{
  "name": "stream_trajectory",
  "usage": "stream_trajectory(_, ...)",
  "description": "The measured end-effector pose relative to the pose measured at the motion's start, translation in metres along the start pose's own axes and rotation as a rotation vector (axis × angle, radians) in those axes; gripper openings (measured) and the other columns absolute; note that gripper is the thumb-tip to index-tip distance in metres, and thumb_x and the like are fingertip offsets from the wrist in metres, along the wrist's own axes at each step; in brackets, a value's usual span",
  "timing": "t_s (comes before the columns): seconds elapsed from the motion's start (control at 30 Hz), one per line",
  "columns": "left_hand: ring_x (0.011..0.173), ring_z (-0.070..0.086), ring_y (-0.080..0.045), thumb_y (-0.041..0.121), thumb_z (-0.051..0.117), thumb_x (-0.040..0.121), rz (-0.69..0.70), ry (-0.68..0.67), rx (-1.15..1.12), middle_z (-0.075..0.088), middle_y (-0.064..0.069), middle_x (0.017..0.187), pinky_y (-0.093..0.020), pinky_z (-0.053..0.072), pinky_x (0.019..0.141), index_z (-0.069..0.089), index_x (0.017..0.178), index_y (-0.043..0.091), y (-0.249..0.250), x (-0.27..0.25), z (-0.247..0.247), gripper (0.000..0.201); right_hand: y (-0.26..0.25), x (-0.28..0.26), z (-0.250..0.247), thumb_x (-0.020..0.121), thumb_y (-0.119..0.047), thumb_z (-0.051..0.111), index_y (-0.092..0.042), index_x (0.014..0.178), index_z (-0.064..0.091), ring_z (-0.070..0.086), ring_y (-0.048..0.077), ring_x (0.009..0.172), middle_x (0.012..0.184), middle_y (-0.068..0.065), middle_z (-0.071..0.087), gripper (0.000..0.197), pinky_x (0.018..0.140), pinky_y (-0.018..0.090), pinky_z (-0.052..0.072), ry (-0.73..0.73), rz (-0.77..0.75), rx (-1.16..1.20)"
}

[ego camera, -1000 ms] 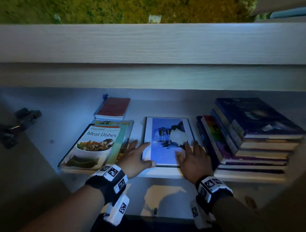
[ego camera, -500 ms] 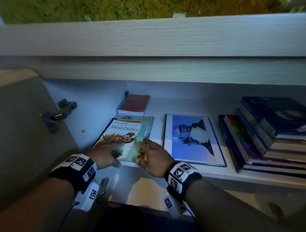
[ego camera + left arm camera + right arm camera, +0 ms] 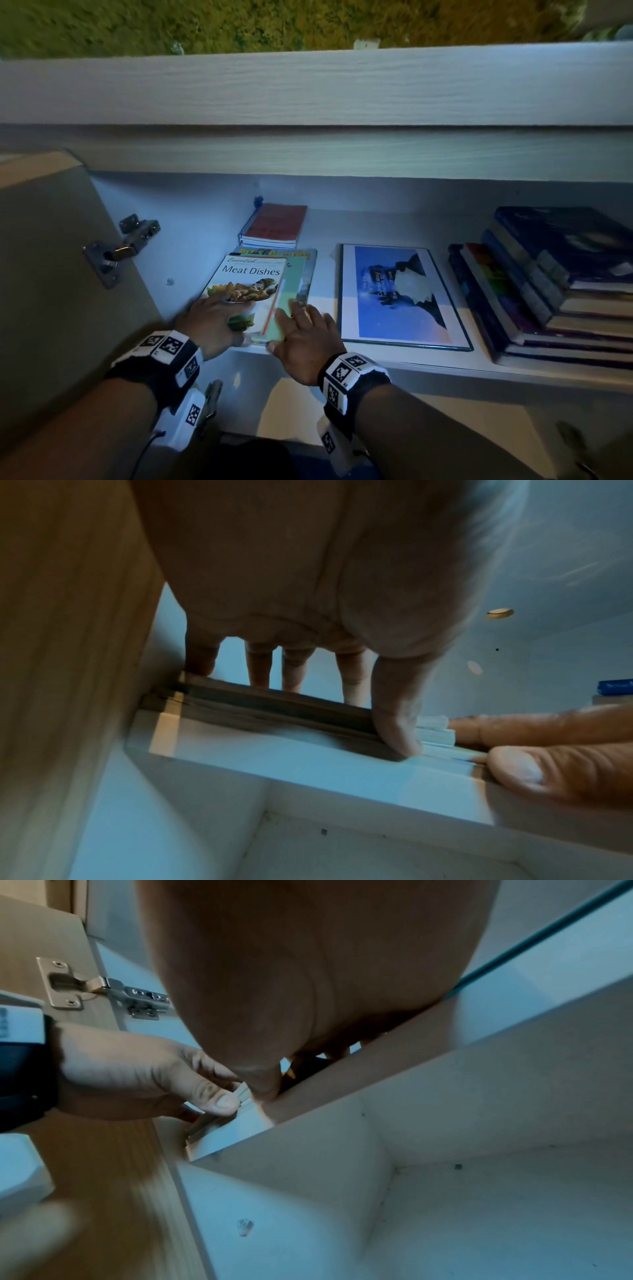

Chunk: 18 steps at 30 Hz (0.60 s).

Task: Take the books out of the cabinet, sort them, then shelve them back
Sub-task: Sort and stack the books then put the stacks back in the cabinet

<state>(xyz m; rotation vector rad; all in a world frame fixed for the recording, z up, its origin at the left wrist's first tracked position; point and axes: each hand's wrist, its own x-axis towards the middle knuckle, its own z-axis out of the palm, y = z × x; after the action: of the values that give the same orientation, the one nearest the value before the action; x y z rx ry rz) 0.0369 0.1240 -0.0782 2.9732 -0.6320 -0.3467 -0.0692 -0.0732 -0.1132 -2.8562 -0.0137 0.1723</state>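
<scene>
On the left of the white shelf [image 3: 411, 365] lies a small pile with the "Meat Dishes" book [image 3: 251, 281] on top and a green book [image 3: 294, 274] under it. My left hand [image 3: 212, 322] lies on the cookbook's near end, fingers straight, its thumb [image 3: 397, 734] against the pile's front edge [image 3: 274, 710]. My right hand [image 3: 305, 339] rests flat on the green book's near corner, with its thumb [image 3: 260, 1085] against the front corner. A blue picture book [image 3: 394, 294] lies flat mid-shelf. A red notebook [image 3: 277, 222] sits behind the pile.
A tall stack of books [image 3: 548, 274] fills the shelf's right end. The open cabinet door [image 3: 51, 274] with its metal hinge [image 3: 120, 246] stands close on the left. The cabinet top [image 3: 308, 89] overhangs the shelf. A lower compartment [image 3: 479, 1204] opens beneath.
Both hands have left the blue picture book and moved left onto the Meat Dishes pile. The blue book now lies free on the shelf.
</scene>
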Motion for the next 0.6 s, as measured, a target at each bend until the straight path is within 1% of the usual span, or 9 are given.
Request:
stream_trajectory(0.13, 0.154, 0.015, -0.026, 0.071, 0.060, 0.066, -0.025, -0.009, 0.001, 0.007, 0.007, 0.169, -0.046, 0.019, 0.123, 0.028, 0.147, 0.060, 0.006, -0.003, -0.004, 0.088, -0.002, -0.001, -0.004, 0.101, -0.062, 0.025, -0.033, 0.162, 0.003, -0.006, 0.031, 0.158, 0.172, -0.001, -0.010, 0.070, 0.124, 0.054, -0.004, -0.029, 0.016, 0.010)
stream_trajectory(0.2, 0.154, 0.013, -0.025, 0.071, 0.056, 0.066, -0.041, -0.005, 0.007, 0.004, 0.009, 0.169, -0.048, 0.020, 0.122, 0.024, 0.149, 0.058, 0.014, -0.010, -0.004, 0.090, 0.000, 0.001, -0.006, 0.100, -0.061, 0.029, -0.032, 0.162, 0.004, -0.002, 0.033, 0.157, 0.172, 0.002, -0.007, 0.072, 0.126, 0.054, 0.000, -0.058, 0.001, 0.030)
stream_trajectory(0.23, 0.155, 0.010, -0.023, 0.071, 0.054, 0.066, -0.042, 0.009, 0.002, 0.003, 0.009, 0.169, -0.050, 0.020, 0.122, 0.022, 0.150, 0.056, 0.022, -0.013, -0.003, 0.092, 0.001, 0.000, -0.012, 0.099, -0.060, 0.033, -0.030, 0.162, 0.007, 0.004, 0.036, 0.156, 0.172, 0.006, -0.001, 0.074, 0.126, 0.053, 0.006, -0.048, -0.025, 0.042)
stream_trajectory(0.3, 0.155, 0.006, -0.021, 0.071, 0.049, 0.065, 0.010, 0.062, -0.026, 0.005, 0.008, 0.168, -0.051, 0.019, 0.122, 0.018, 0.152, 0.053, 0.048, -0.018, -0.004, 0.094, 0.011, -0.008, -0.031, 0.096, -0.051, 0.044, -0.022, 0.159, 0.019, 0.021, 0.040, 0.149, 0.166, 0.015, 0.016, 0.073, 0.124, 0.048, 0.021, 0.062, -0.091, 0.054)
stream_trajectory(0.37, 0.154, 0.011, -0.022, 0.068, 0.051, 0.071, 0.121, 0.083, -0.066, 0.012, 0.003, 0.167, -0.047, 0.019, 0.123, 0.022, 0.153, 0.046, 0.087, -0.020, -0.007, 0.089, 0.034, -0.022, -0.052, 0.099, -0.038, 0.049, -0.015, 0.157, 0.027, 0.027, 0.038, 0.146, 0.162, 0.020, 0.026, 0.066, 0.122, 0.042, 0.024, 0.184, -0.071, 0.066)
stream_trajectory(0.43, 0.153, 0.017, -0.021, 0.065, 0.053, 0.078, 0.222, 0.060, -0.112, 0.021, -0.002, 0.164, -0.040, 0.022, 0.122, 0.027, 0.154, 0.038, 0.128, -0.014, -0.003, 0.085, 0.073, -0.040, -0.067, 0.099, -0.039, 0.046, -0.018, 0.155, 0.032, 0.032, 0.037, 0.144, 0.160, 0.019, 0.032, 0.061, 0.121, 0.044, 0.028, 0.280, 0.049, 0.049)
stream_trajectory(0.5, 0.152, 0.019, -0.023, 0.065, 0.051, 0.085, 0.261, 0.011, -0.168, 0.024, -0.005, 0.164, -0.041, 0.023, 0.122, 0.024, 0.157, 0.034, 0.165, -0.006, 0.003, 0.083, 0.119, -0.058, -0.070, 0.093, -0.052, 0.035, -0.024, 0.153, 0.034, 0.036, 0.038, 0.141, 0.158, 0.018, 0.036, 0.067, 0.118, 0.047, 0.032, 0.329, 0.252, -0.001)
stream_trajectory(0.57, 0.152, 0.020, -0.027, 0.067, 0.048, 0.089, 0.267, -0.037, -0.183, 0.023, -0.008, 0.164, -0.044, 0.024, 0.121, 0.017, 0.158, 0.034, 0.187, 0.000, 0.013, 0.083, 0.157, -0.081, -0.067, 0.088, -0.061, 0.028, -0.026, 0.154, 0.032, 0.033, 0.042, 0.143, 0.161, 0.021, 0.027, 0.075, 0.119, 0.049, 0.031, 0.271, 0.448, 0.003)
stream_trajectory(0.6, 0.152, 0.019, -0.027, 0.067, 0.047, 0.089, 0.265, -0.065, -0.185, 0.020, -0.008, 0.165, -0.044, 0.024, 0.122, 0.014, 0.159, 0.035, 0.192, 0.001, 0.017, 0.084, 0.170, -0.090, -0.063, 0.092, -0.062, 0.032, -0.026, 0.156, 0.028, 0.028, 0.043, 0.147, 0.164, 0.023, 0.018, 0.074, 0.120, 0.049, 0.030, 0.220, 0.503, 0.038)
